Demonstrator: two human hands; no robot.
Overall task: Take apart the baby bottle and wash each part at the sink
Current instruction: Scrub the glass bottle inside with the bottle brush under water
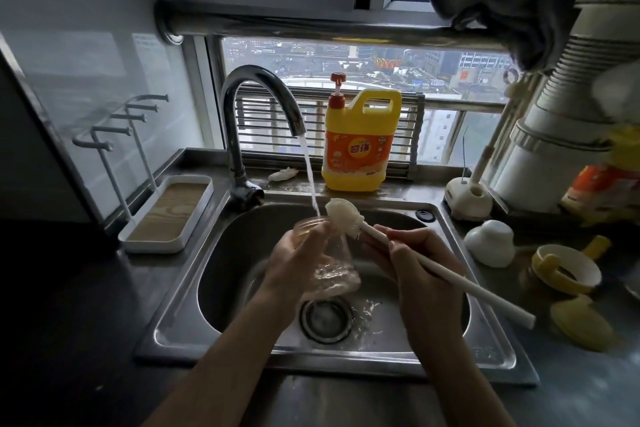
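Over the steel sink (485, 333) my left hand (298, 263) grips the clear bottle body (334, 267), tilted with its open mouth up toward the tap. Water runs from the faucet (256, 107) into that mouth. My right hand (415, 263) holds the long white handle of a bottle brush (344, 217), whose bristle head sits just outside the bottle's rim. On the counter to the right lie the white cap (488, 241), the yellow handled collar ring (568, 269) and a yellow lid (580, 324).
A yellow dish soap jug (360, 142) stands behind the sink by the window. At the left a white drying tray (166, 215) with upright pegs rests on the counter. A white brush stand (467, 198) and big white pipes crowd the right.
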